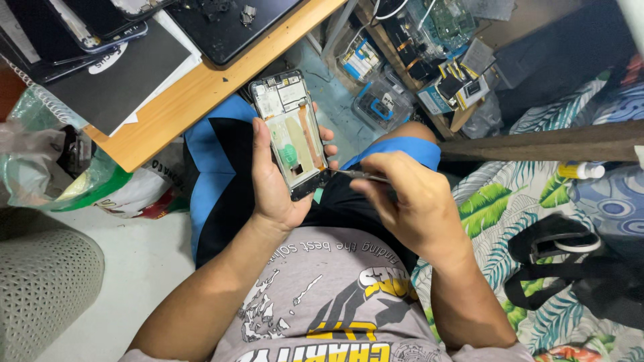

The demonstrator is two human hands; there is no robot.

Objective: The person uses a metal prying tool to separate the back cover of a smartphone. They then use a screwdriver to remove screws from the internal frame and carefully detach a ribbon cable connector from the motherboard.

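My left hand [272, 184] grips an opened phone frame [290, 131], back cover off, with its inner parts and a green patch showing. The phone is held upright over my lap, thumb along its left edge and fingertips on its right edge. My right hand [409, 201] is closed around thin metal tweezers [359, 175]. Their tip touches the lower right corner of the phone frame.
A wooden table [201, 94] with dark phones and a black mat stands ahead on the left. Bins of small parts [382, 100] sit on the floor. A leaf-print sheet [496, 208] with a black strap bag [570, 258] lies to my right. A plastic bag [47, 167] hangs left.
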